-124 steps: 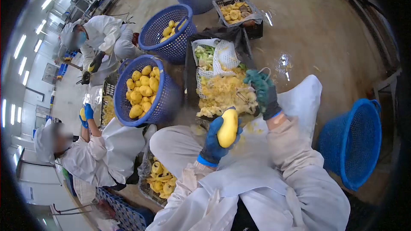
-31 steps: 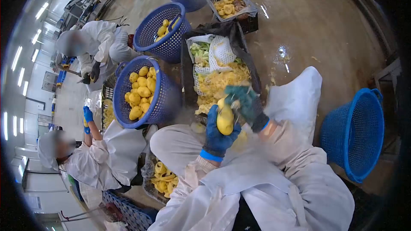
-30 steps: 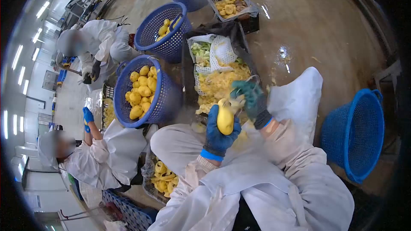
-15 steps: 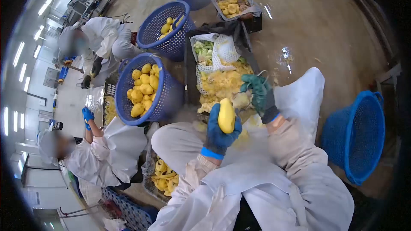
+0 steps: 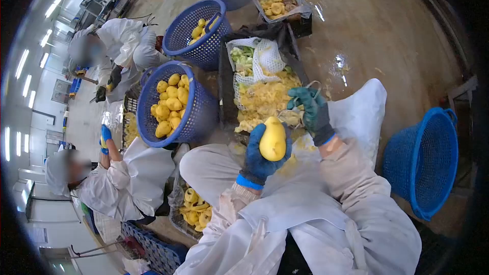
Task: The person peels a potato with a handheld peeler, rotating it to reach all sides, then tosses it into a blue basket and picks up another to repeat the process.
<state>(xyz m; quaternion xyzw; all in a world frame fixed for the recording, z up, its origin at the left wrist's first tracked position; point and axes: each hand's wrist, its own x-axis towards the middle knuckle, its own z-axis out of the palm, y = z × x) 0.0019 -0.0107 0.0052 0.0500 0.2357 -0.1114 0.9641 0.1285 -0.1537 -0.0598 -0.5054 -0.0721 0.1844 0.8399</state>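
Note:
A smooth yellow mango [image 5: 273,141] rests in my blue-gloved left hand [image 5: 253,159], which is closed around its side and underside above my lap. To its right, my right hand [image 5: 315,114] in a dark green glove has curled fingers and is apart from the mango. A thin pale loop shows above its knuckles; what the fingers hold is too small to make out. Just beyond both hands lies a dark-lined crate [image 5: 227,89] heaped with yellow peelings [image 5: 265,97], greenish scraps and white foam netting.
Left of the crate stands a purple-blue basket [image 5: 204,117] of yellow mangoes, with more baskets behind. A blue basket [image 5: 402,158] stands at my right. Peelings fill another crate [image 5: 178,214] by my left leg. Two co-workers in white [image 5: 102,188] sit at the left.
The mango has turned in my left hand, so its rounded end faces me more. My right hand has shifted slightly right, with its fingers changing their curl.

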